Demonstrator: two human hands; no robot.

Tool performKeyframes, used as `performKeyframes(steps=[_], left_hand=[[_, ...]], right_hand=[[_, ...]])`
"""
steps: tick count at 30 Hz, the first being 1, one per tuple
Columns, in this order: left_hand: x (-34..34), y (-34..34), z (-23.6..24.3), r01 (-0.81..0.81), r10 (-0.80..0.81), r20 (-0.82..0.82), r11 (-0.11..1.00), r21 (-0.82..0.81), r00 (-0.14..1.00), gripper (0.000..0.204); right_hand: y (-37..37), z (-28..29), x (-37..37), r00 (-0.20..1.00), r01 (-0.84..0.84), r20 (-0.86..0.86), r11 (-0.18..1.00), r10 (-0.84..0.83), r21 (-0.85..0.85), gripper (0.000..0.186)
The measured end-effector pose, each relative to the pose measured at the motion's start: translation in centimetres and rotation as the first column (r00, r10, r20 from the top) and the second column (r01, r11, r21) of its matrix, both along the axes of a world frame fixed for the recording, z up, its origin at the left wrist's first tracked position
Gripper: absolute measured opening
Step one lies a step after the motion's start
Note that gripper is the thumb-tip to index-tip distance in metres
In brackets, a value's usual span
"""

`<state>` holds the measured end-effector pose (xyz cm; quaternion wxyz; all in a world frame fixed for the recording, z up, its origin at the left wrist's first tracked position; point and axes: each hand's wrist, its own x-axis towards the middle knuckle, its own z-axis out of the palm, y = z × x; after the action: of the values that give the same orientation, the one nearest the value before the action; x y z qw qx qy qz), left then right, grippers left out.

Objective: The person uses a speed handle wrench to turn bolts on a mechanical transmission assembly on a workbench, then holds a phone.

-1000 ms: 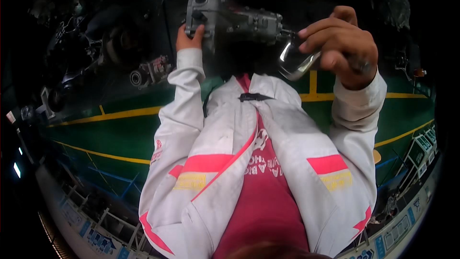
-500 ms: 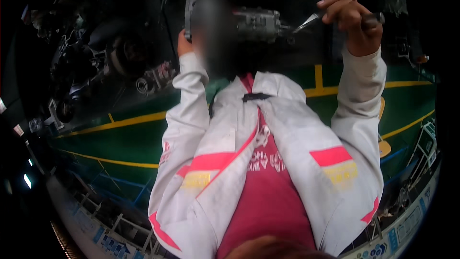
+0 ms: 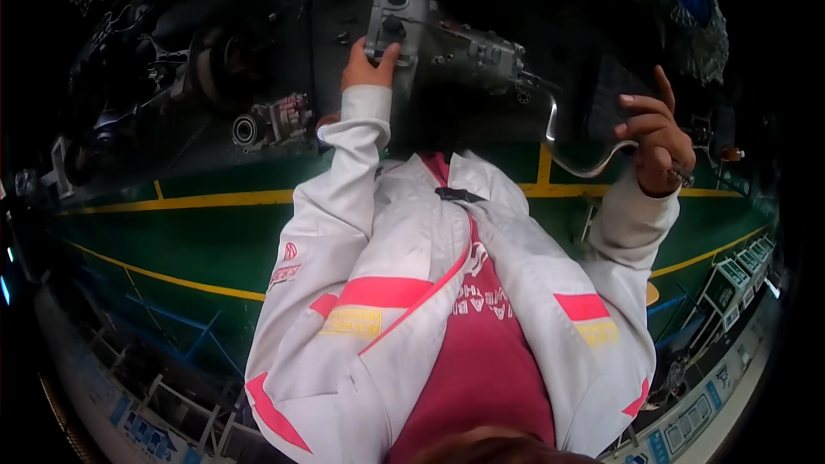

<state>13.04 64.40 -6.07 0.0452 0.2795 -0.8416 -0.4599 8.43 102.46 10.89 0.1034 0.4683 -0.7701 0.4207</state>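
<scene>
Gearbox (image 3: 468, 50) laid on dark bench (image 3: 326, 13), its broad, light-grey flanged end under the left hand (image 3: 371, 67) and its narrow end stretched out to the right of that hand. Left hand partly closed: flange corner gripped at its near edge, thumb and forefinger spread apart, black round piece just beyond them on the housing. By the right hand (image 3: 657, 139), placed well to the right and nearer the body, a bent shiny crank handle (image 3: 584, 174) is held; grip loose, lower fingers half curled, one finger pointed up and away, rod end met near the thumb, exact contact hidden. Crank curved out leftward from right hand, then up to the gearbox's narrow end; join there too dark and small to be told. Left of left hand, near, a small silver-and-reddish machine part (image 3: 275, 125) with a round ringed face is seen; farther left and beyond it, a dark disc-shaped part (image 3: 215, 64). Small loose pieces (image 3: 344, 37) scattered just beyond and left of left hand. Beyond right hand, a blue object (image 3: 692, 0) in clear crumpled plastic; just right of that hand, a small orange piece (image 3: 733, 155). Green floor (image 3: 412, 174) with yellow lines seen below both hands, both wrists covered by white sleeves (image 3: 344, 146).
</scene>
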Motion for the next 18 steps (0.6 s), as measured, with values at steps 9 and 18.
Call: performKeyframes(steps=[9,18], left_hand=[[-0.1,-1.9,-3.3,0.095,-0.088,-0.061,0.987,0.129,0.994,0.064],[1.7,-2.4,-1.9,0.149,-0.132,-0.122,0.978,0.144,0.984,0.049]], right_hand=[[-1.7,-1.6,0.4,0.771,0.633,0.252,0.745,-0.585,-0.211,0.047],[-9.0,0.2,3.3,0.610,0.776,0.395,0.619,-0.686,-0.124,0.061]])
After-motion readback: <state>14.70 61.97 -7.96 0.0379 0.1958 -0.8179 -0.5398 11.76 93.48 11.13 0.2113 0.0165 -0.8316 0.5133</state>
